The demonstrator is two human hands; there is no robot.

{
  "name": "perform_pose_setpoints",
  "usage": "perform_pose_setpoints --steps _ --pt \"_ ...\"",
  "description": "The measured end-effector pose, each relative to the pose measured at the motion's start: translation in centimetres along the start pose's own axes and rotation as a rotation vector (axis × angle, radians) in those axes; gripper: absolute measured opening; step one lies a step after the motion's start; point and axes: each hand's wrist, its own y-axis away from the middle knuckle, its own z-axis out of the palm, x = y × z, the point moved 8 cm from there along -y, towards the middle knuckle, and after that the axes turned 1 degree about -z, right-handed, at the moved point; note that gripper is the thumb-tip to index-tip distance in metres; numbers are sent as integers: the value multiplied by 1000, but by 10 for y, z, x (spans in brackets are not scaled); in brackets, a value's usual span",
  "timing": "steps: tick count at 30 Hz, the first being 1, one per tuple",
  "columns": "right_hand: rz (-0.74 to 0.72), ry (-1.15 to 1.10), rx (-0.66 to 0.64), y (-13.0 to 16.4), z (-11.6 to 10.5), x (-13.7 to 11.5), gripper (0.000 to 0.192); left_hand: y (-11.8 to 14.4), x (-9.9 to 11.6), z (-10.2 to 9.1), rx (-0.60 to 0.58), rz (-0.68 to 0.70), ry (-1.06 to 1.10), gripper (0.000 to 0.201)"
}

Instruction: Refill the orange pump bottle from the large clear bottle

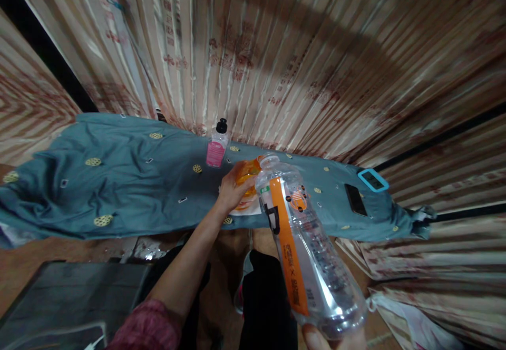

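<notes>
Closest to the camera was a clear bottle (316,255) with an orange label, held in the air over the near edge of the tabletop (130,181), its neck pointing toward the far edge. Its right hand (315,338) hold was at the base, thumb against the plastic; the remaining fingers were mostly out of sight. Near the middle of the tabletop, the left hand (231,192) was curled around an orange container (250,169), right beside the clear bottle's mouth; whether the two touched could not be told.

With support showing only at one end, the bottle seemed liable to swing or slip, and a knock from its neck could have jolted the container. The loose cloth (158,202) looked apt to ruck up if dragged, upsetting whatever stood on it.

Beyond the left hand, near the far edge, a pink-labelled bottle (215,152) stood close enough to be bumped. White paper (249,207) lay at the near edge. Toward the right end were a phone (356,200) and a blue-framed clock (373,180); a curtain (245,76) closed off the far side.
</notes>
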Motion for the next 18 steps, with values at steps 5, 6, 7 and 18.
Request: perform_pose_setpoints --steps 5,6,7,18 --pt "-68 -220 -81 -7 21 -42 104 0 2 1 -7 24 16 56" --pt "-72 -205 -75 -7 21 -46 101 1 3 0 -2 24 13 55" --pt "-76 -187 -71 -8 19 -50 98 1 3 0 3 20 9 55" --pt "-79 -164 -37 -11 14 -75 83 3 7 -1 7 -34 10 57"
